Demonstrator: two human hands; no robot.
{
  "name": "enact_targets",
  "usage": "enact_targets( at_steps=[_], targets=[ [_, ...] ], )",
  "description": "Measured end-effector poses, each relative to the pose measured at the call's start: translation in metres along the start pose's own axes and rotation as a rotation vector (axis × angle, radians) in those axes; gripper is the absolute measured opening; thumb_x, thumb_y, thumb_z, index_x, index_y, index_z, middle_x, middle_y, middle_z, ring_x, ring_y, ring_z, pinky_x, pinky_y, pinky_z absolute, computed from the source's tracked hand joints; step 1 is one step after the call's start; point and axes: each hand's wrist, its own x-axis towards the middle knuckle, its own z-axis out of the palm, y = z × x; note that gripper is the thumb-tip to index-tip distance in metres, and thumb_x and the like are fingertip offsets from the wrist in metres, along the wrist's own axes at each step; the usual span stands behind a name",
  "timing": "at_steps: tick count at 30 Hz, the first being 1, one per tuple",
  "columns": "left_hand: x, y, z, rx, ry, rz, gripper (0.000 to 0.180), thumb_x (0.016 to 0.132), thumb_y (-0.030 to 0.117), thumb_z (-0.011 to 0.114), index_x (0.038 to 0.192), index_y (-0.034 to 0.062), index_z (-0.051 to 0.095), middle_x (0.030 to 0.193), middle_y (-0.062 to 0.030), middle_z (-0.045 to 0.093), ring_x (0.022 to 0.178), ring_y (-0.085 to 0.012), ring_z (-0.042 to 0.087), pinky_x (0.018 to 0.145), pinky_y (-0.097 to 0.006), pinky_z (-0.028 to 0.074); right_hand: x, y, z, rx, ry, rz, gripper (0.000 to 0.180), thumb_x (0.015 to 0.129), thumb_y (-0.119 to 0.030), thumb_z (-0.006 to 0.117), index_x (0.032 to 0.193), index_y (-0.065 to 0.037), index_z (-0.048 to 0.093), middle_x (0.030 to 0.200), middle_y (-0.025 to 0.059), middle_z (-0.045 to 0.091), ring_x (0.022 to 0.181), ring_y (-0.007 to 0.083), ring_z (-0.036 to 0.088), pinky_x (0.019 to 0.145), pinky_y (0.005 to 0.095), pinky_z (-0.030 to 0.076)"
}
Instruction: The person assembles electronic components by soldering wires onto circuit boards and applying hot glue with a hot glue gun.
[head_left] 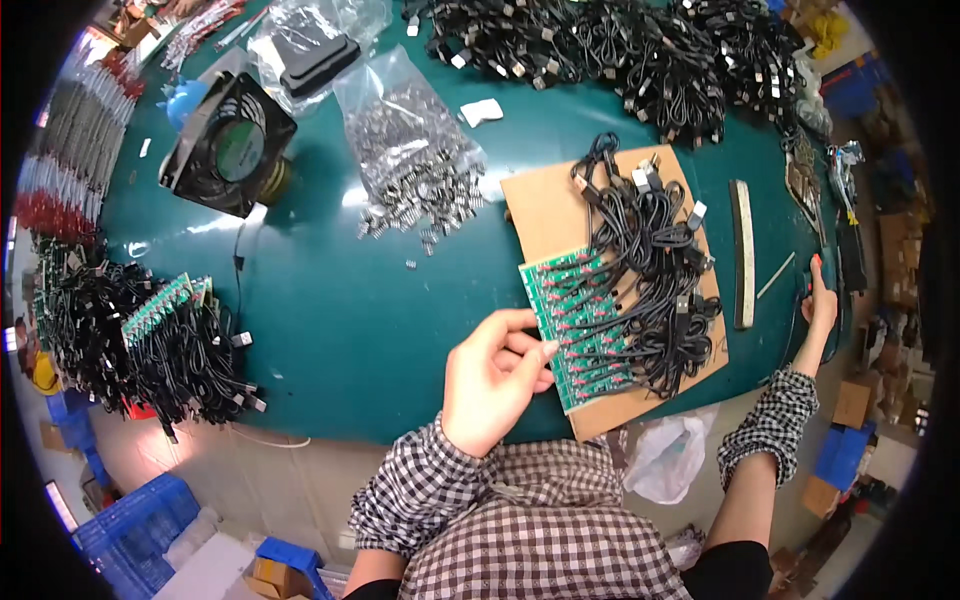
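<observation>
Far left: heap of black cables point(130, 340) with green boards mixed in, well apart from both hands; black square fan point(228, 145) up left on the green mat point(360, 320); clear bag of small metal parts point(415, 150) with some spilled loose beside it; centre: left hand point(490, 380) with fingers curled, fingertips pinching or pressing the left edge of the green circuit board strip point(575, 330), cannot tell whether it grips or just touches; strip lies on a brown cardboard sheet point(545, 205), just right of the left hand, long axis running from upper left down to lower right, black cables point(650, 260) soldered along it and piled over its right side; left hand clearly nearer the strip; grey flat bar point(743, 255) right of the cardboard; right hand point(820, 300) far right at the mat edge, well apart from the strip, fingers hidden by fisheye bend and clutter, grip unreadable; more cable bundles point(620, 50) along the top
</observation>
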Motion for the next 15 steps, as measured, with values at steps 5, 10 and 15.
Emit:
enact_targets(
  at_steps=[5,10,15],
  targets=[
    [0.0,-0.003,-0.006,0.0,-0.032,0.005,0.026,0.081,0.004,0.059,0.103,-0.0059,0.048,0.08,-0.0093,0.059,0.068,-0.0124,0.061,0.061,-0.022,0.052,-0.012,0.001,0.009,-0.026,0.161,-0.098,0.063,0.063,-0.062,0.06,0.057,0.001,0.059,0.052,0.0067,0.054,0.043,0.018,0.049,0.047,0.0292,0.039],
    [0.008,0.02,-0.049,0.361,0.275,0.431,0.017,0.081,0.003,0.058,0.097,-0.0024,0.057,0.089,-0.0064,0.058,0.074,-0.0118,0.058,0.062,-0.023,0.049,-0.003,0.043,-0.053,0.293,0.474,-0.287,0.047,0.075,-0.045,0.06,0.08,0.001,0.065,0.076,0.0096,0.06,0.067,0.0175,0.054,0.066,0.0298,0.042],
    [0.051,0.052,-0.074,0.835,0.354,0.715,0.017,0.075,0.001,0.06,0.092,0.0024,0.059,0.086,-0.0082,0.057,0.071,-0.0157,0.057,0.057,-0.025,0.049,-0.056,0.023,-0.252,1.223,-0.648,-0.571,0.037,0.088,-0.017,0.045,0.121,0.0,0.047,0.106,0.0088,0.058,0.098,0.0139,0.054,0.087,0.0259,0.041]
  ],
)
